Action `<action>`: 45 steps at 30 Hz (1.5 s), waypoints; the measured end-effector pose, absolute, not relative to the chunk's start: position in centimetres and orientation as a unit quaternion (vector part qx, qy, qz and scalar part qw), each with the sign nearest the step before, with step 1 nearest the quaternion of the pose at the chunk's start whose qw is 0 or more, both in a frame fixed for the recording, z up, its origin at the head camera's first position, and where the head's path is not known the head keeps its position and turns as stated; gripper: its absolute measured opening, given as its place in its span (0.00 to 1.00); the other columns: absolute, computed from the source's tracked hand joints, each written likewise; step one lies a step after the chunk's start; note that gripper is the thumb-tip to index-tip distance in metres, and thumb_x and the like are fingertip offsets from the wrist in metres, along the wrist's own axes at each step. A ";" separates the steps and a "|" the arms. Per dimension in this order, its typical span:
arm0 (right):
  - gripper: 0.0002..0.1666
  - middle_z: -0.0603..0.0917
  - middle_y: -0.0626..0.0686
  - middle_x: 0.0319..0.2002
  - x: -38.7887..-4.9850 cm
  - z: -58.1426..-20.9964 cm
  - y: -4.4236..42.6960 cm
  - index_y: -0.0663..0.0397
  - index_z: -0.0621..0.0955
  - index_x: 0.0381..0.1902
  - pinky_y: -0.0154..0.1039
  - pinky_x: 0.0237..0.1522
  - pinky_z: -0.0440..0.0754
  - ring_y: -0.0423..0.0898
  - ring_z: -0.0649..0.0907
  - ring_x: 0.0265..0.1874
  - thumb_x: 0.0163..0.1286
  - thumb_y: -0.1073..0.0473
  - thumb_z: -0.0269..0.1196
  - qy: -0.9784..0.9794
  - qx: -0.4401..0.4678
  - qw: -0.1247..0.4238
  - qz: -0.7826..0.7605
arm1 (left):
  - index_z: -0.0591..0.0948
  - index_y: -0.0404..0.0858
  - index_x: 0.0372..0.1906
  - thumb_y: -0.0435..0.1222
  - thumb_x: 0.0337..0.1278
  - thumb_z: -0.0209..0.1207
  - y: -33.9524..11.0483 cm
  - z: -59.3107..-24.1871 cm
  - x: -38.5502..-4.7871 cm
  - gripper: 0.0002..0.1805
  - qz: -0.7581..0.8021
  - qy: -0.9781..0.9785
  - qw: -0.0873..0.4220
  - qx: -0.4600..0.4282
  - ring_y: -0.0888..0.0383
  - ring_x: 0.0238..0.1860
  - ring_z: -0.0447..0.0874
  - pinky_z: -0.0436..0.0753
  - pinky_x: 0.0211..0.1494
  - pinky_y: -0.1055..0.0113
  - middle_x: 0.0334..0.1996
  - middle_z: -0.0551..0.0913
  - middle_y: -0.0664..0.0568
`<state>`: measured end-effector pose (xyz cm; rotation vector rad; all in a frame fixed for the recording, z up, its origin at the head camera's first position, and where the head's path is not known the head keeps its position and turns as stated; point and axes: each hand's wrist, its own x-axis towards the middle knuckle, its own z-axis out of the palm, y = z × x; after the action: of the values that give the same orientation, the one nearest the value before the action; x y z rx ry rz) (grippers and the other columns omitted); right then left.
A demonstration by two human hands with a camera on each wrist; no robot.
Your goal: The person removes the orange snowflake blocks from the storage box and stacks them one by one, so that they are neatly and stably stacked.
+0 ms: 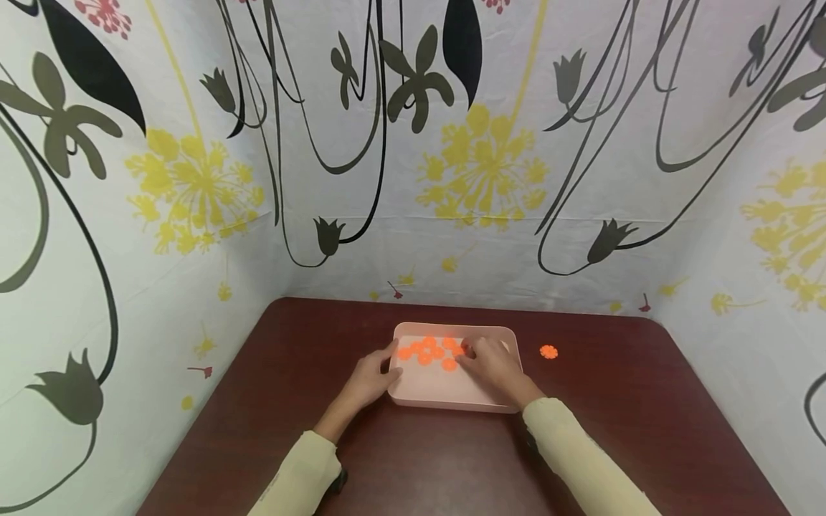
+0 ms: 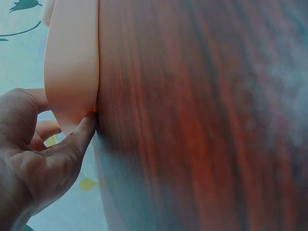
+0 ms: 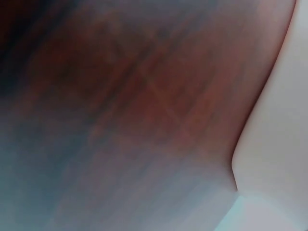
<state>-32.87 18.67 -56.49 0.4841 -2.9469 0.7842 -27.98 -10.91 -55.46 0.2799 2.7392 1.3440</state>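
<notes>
A shallow pink tray stands on the dark table, with several orange scalloped discs lying loosely grouped in its left and middle part. My left hand grips the tray's left side; in the left wrist view the thumb of that hand presses low on the tray wall. Inside the tray, my right hand bends its fingers down and pinches a disc at the group's right side, partly hidden by the fingertips. A single scalloped disc lies on the table right of the tray.
The reddish-brown table has wood grain and rounded far corners. A white cloth with flower prints hangs behind it and along both sides. In the right wrist view only blurred table and a pale sleeve appear.
</notes>
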 end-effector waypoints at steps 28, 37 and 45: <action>0.16 0.76 0.42 0.20 -32.0 -53.0 19.8 0.52 0.87 0.43 0.33 0.25 0.69 0.37 0.71 0.18 0.62 0.52 0.77 -0.939 0.205 0.099 0.260 | 0.68 0.39 0.80 0.39 0.73 0.63 -11.4 -55.3 -27.8 0.35 0.442 0.891 0.036 0.094 0.39 0.78 0.70 0.72 0.78 0.40 0.76 0.74 0.39; 0.16 0.75 0.43 0.21 -31.0 -51.7 21.7 0.51 0.87 0.46 0.32 0.23 0.68 0.38 0.70 0.19 0.62 0.53 0.77 -0.926 0.205 0.126 0.292 | 0.66 0.41 0.81 0.40 0.74 0.62 -11.4 -55.5 -27.8 0.36 0.451 0.886 0.046 0.098 0.41 0.79 0.70 0.73 0.78 0.41 0.77 0.72 0.40; 0.15 0.76 0.42 0.22 -30.3 -51.3 24.2 0.47 0.87 0.43 0.33 0.23 0.69 0.38 0.72 0.20 0.60 0.53 0.77 -0.927 0.187 0.163 0.281 | 0.66 0.42 0.81 0.37 0.75 0.61 -11.5 -55.3 -27.9 0.35 0.471 0.875 0.058 0.098 0.40 0.80 0.67 0.70 0.79 0.39 0.79 0.70 0.40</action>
<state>-30.34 24.24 -51.31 0.5339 -2.6438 0.8025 -27.87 -11.52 -55.26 0.2977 2.6515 1.4267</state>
